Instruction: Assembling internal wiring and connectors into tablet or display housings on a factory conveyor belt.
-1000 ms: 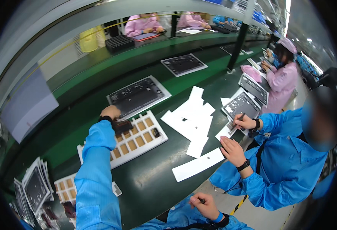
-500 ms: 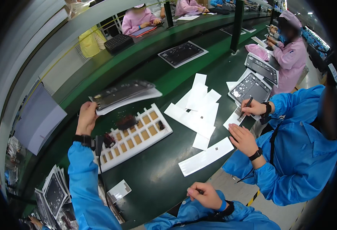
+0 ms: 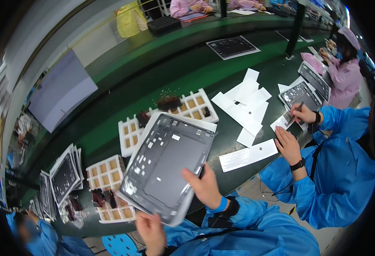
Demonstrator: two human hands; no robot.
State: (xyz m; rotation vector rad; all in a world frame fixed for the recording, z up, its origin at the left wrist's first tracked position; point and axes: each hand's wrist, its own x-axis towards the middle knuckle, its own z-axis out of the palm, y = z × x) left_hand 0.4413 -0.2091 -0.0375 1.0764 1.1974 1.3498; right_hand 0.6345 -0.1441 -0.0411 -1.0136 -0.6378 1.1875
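Observation:
A dark grey tablet housing point(image 3: 170, 158) with small white and silver pieces on its inner face lies tilted over a white sheet, in front of me. My left hand point(image 3: 152, 230) grips its lower left corner, thumb on top. At its right edge is my right hand point(image 3: 205, 187), thumb over the rim and fingers partly hidden; something dark shows beside these fingers. Behind the housing stands a white foam tray point(image 3: 130, 147) with tan compartments and dark reddish parts. A second white foam tray point(image 3: 104, 173) is to the left, with similar dark parts on it.
White strips point(image 3: 243, 106) lie in a loose pile, with one longer strip point(image 3: 248, 155) nearer me. At right, a co-worker's hands point(image 3: 291, 147) work with a dark pen-like tool. More housings point(image 3: 65, 177) lean at left. Another housing point(image 3: 232, 47) lies on the green belt point(image 3: 162, 79).
My left hand has brought the housing from the far left toward me, its inner face now upward. My right hand has come up to its right edge. The view has turned left.

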